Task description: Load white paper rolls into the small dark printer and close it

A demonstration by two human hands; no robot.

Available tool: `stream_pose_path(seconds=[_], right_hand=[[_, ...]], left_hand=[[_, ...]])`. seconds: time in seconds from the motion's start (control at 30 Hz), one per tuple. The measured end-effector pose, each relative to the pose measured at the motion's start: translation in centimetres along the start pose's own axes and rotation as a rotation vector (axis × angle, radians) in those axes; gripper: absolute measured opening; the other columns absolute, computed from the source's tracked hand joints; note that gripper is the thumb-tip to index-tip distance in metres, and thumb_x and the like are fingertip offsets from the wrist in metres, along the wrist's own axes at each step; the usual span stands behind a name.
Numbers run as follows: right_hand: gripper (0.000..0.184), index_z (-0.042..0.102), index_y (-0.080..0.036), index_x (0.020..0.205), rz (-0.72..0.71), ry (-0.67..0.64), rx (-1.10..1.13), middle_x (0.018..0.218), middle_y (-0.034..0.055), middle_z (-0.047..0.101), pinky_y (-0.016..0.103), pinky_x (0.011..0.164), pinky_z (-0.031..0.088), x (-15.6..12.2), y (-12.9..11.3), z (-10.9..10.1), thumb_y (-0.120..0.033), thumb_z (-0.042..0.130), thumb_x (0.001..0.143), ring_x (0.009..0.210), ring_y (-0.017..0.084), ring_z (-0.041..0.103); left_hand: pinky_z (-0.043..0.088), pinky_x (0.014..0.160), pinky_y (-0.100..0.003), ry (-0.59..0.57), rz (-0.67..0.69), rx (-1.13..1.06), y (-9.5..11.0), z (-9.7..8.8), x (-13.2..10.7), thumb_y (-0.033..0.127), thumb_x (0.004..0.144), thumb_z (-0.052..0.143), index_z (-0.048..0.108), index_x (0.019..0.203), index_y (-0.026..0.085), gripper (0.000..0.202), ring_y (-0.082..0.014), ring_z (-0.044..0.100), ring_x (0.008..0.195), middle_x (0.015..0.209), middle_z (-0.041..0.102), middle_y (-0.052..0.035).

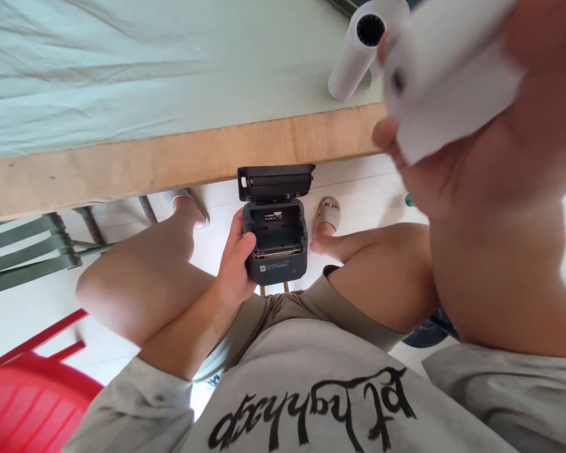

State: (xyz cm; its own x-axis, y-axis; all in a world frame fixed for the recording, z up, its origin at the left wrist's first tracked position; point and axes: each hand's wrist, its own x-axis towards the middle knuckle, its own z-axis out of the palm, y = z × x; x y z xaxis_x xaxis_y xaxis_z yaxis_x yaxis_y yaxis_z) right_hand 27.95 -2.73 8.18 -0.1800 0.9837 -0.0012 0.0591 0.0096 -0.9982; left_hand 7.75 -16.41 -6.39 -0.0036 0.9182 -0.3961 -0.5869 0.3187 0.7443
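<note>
My left hand point(236, 261) grips a small dark grey printer point(277, 242) by its left side, holding it between my knees below the table edge. Its lid point(275, 182) stands open and the paper bay looks empty. My right hand point(457, 145) is raised close to the camera, fingers wrapped round a white paper roll point(446, 75) with a loose flap hanging down. A second white paper roll point(358, 53) lies on the table just behind it.
A table point(170, 160) with a wooden edge and a pale green cloth point(146, 69) spans the top. A red plastic chair point(33, 393) is at lower left, green metal framing point(23, 248) at the left. White floor and my sandalled feet lie below.
</note>
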Motion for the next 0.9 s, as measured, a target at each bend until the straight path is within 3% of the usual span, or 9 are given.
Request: stream_pose_path(seconds=[0.03, 0.07, 0.1, 0.2, 0.37, 0.47, 0.63, 0.77, 0.9], right_hand=[[0.057, 0.082, -0.025, 0.104, -0.053, 0.018, 0.086, 0.107, -0.0015, 0.080, 0.007, 0.060, 0.041, -0.8, 1.0, -0.2, -0.075, 0.059, 0.091, 0.124, 0.015, 0.073], [0.041, 0.076, -0.028, 0.122, -0.047, -0.030, 0.161, 0.135, -0.0016, 0.074, 0.014, 0.059, 0.054, -1.8, 2.1, -0.4, -0.048, 0.077, 0.087, 0.095, 0.008, 0.076], [0.053, 0.068, -0.028, 0.134, -0.087, -0.032, 0.243, 0.134, -0.0006, 0.073, 0.017, 0.060, 0.060, -2.8, 3.1, -0.4, -0.035, 0.079, 0.083, 0.085, 0.006, 0.074], [0.061, 0.050, -0.027, 0.141, -0.039, -0.184, 0.186, 0.105, 0.0002, 0.075, 0.022, 0.070, 0.067, -5.2, 5.2, -0.2, -0.044, 0.078, 0.088, 0.090, 0.011, 0.076], [0.038, 0.064, -0.020, 0.111, -0.034, -0.346, -0.078, 0.110, 0.0043, 0.075, 0.024, 0.083, 0.064, -5.4, 5.7, 0.6, -0.050, 0.078, 0.091, 0.097, 0.009, 0.072], [0.039, 0.073, -0.021, 0.116, -0.204, -0.362, -0.328, 0.111, 0.0046, 0.074, 0.024, 0.090, 0.062, -5.2, 6.4, 0.9, -0.052, 0.078, 0.092, 0.101, 0.009, 0.069], [0.035, 0.066, -0.023, 0.129, -0.468, -0.305, -0.638, 0.112, 0.0040, 0.073, 0.018, 0.072, 0.050, -6.3, 8.4, 1.8, -0.043, 0.066, 0.100, 0.093, 0.007, 0.065], [0.017, 0.065, -0.020, 0.113, -0.551, -0.298, -0.852, 0.111, 0.0025, 0.075, 0.021, 0.070, 0.041, -6.3, 9.3, 2.5, -0.027, 0.053, 0.104, 0.088, 0.006, 0.063], [0.013, 0.059, -0.017, 0.096, -0.739, -0.246, -0.978, 0.107, -0.0008, 0.077, 0.024, 0.073, 0.038, -6.0, 9.8, 2.8, -0.022, 0.052, 0.105, 0.081, 0.005, 0.059]], left_hand=[[0.070, 0.094, -0.044, 0.000, -0.006, -0.003, 0.0, 0.1, 0.0, 0.058, 0.088, 0.083, 0.067, 0.129, 0.030, 0.052, -0.0281, 0.083, 0.113, 0.112, 0.083, -0.0029], [0.071, 0.094, -0.043, 0.004, -0.016, -0.004, 0.0, 0.1, 0.0, 0.058, 0.088, 0.084, 0.067, 0.130, 0.031, 0.053, -0.0278, 0.083, 0.112, 0.115, 0.083, -0.0032], [0.071, 0.092, -0.043, 0.011, -0.022, -0.006, -0.1, 0.2, -0.1, 0.058, 0.087, 0.084, 0.067, 0.131, 0.030, 0.054, -0.0276, 0.083, 0.111, 0.116, 0.083, -0.0036], [0.071, 0.091, -0.042, 0.037, -0.035, -0.013, -0.1, 0.3, -0.1, 0.056, 0.087, 0.085, 0.069, 0.129, 0.030, 0.052, -0.0271, 0.083, 0.109, 0.115, 0.084, -0.0036], [0.070, 0.094, -0.039, 0.052, -0.012, 0.015, -0.1, 0.3, 0.2, 0.057, 0.088, 0.084, 0.073, 0.124, 0.030, 0.047, -0.0225, 0.082, 0.099, 0.114, 0.083, -0.0003], [0.069, 0.094, -0.038, 0.049, 0.007, 0.025, 0.0, 0.5, 0.3, 0.059, 0.087, 0.084, 0.072, 0.126, 0.030, 0.050, -0.0216, 0.082, 0.099, 0.115, 0.083, -0.0004], [0.067, 0.087, -0.033, 0.040, 0.011, 0.031, 0.0, 0.5, 0.4, 0.057, 0.088, 0.084, 0.072, 0.123, 0.029, 0.046, -0.0200, 0.080, 0.100, 0.115, 0.081, -0.0008], [0.066, 0.080, -0.027, 0.010, 0.044, 0.033, -0.3, 0.3, 0.6, 0.057, 0.089, 0.084, 0.074, 0.117, 0.029, 0.041, -0.0152, 0.077, 0.090, 0.103, 0.079, 0.0016], [0.068, 0.085, -0.030, -0.002, 0.051, 0.051, -0.6, 0.2, 0.7, 0.061, 0.086, 0.087, 0.073, 0.121, 0.031, 0.048, -0.0173, 0.080, 0.094, 0.110, 0.081, 0.0009]])
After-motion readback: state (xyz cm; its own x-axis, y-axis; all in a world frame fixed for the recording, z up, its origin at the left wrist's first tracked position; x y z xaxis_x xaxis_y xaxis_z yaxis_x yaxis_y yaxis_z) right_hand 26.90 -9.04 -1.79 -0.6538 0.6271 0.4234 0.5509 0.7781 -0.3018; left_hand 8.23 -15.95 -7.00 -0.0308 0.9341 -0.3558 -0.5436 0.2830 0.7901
